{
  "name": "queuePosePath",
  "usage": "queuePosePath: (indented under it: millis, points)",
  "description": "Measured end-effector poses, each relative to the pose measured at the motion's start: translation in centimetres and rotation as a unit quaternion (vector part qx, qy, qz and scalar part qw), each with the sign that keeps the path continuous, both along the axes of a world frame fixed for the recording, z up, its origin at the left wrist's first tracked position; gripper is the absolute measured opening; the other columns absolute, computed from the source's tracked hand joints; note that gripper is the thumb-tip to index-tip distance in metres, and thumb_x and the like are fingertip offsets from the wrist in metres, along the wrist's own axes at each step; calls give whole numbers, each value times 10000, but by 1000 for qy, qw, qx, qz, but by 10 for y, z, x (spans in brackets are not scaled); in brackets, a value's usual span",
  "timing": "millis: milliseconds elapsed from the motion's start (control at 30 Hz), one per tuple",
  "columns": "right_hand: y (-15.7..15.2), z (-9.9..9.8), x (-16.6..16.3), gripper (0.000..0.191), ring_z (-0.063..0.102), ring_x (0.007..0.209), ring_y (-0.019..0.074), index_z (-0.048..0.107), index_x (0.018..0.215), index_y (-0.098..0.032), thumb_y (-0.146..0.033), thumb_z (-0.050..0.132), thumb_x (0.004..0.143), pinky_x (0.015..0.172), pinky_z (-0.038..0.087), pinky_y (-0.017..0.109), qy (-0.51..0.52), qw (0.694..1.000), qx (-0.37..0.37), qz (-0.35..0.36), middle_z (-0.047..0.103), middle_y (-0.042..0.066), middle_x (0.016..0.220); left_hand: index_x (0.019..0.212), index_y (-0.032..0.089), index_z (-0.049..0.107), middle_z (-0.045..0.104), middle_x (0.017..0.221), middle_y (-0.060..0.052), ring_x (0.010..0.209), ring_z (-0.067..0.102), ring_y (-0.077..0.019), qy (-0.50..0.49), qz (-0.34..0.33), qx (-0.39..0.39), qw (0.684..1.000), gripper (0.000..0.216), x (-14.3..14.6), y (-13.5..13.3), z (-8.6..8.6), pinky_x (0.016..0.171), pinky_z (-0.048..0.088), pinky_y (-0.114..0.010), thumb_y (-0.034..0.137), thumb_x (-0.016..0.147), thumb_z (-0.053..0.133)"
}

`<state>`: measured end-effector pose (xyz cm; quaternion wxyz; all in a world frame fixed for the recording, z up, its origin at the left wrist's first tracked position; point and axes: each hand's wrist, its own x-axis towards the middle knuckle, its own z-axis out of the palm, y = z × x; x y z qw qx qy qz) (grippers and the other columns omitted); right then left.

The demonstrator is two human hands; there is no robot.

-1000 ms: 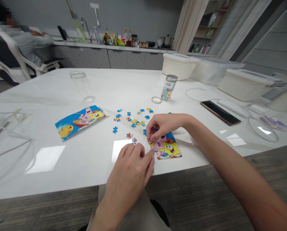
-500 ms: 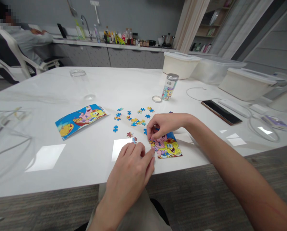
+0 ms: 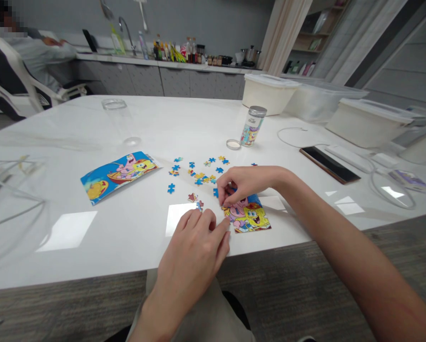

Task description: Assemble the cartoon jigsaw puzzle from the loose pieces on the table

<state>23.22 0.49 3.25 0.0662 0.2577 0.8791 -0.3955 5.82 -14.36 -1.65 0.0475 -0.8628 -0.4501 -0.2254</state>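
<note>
A partly joined jigsaw puzzle [image 3: 255, 217] with yellow and pink cartoon figures lies flat near the table's front edge. My right hand [image 3: 239, 184] arches over its upper left, thumb and forefinger pinched on a jigsaw piece at the left edge, mostly hidden by the fingers. From below, my left hand [image 3: 198, 244] rests on the table with bent fingers, its fingertips pressed against the puzzle's lower left edge. Loose blue and yellow jigsaw pieces [image 3: 199, 178] are scattered beyond the hands. Left of them lies a picture sheet [image 3: 118, 176] with the same figures, slightly curled.
A printed can [image 3: 252, 126] stands behind the pieces beside a round lid [image 3: 233, 144]. A clear jar [image 3: 118, 121] is at the back left. Phone [image 3: 329, 164], cables and lidded bins [image 3: 370, 123] occupy the right. Across the room a person [image 3: 42, 54] sits.
Both hands keep nearly the same position at the puzzle. The whole view has shifted very slightly.
</note>
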Motion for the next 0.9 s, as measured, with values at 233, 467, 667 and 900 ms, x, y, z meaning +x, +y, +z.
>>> queuePosePath:
  millis: [233, 467, 667, 900]
  points:
    - [2, -1, 0, 116, 545, 648, 103, 713, 855, -149, -217, 655, 781, 591, 424, 222, 10, 1000, -1, 14, 673, 6, 748, 984, 206, 615, 540, 825, -29, 793, 508, -203, 2, 0, -1, 1000, 151, 0, 0, 1, 783, 453, -385, 208, 944, 470]
    - [5, 4, 4, 161, 517, 646, 105, 674, 851, -140, -295, 640, 829, 605, 412, 238, 43, 999, 10, -14, 662, 16, 755, 961, 200, 615, 544, 819, -34, 780, 507, -212, 3, -1, 1, 1000, 160, 0, -1, 0, 765, 457, -395, 203, 946, 456]
    - [5, 4, 4, 154, 516, 646, 105, 672, 847, -140, -289, 635, 832, 610, 413, 241, 39, 999, 11, -16, 663, 18, 758, 1008, 194, 624, 547, 826, -38, 792, 514, -217, 8, -1, -3, 1000, 184, -1, -2, 0, 763, 462, -396, 199, 948, 450]
    - [6, 6, 7, 184, 534, 679, 109, 663, 873, -143, -318, 611, 855, 626, 416, 245, 55, 998, 19, -27, 673, 32, 821, 971, 193, 621, 544, 806, -35, 779, 520, -212, 4, -3, 5, 1000, 175, 0, -1, 0, 751, 469, -385, 193, 949, 447]
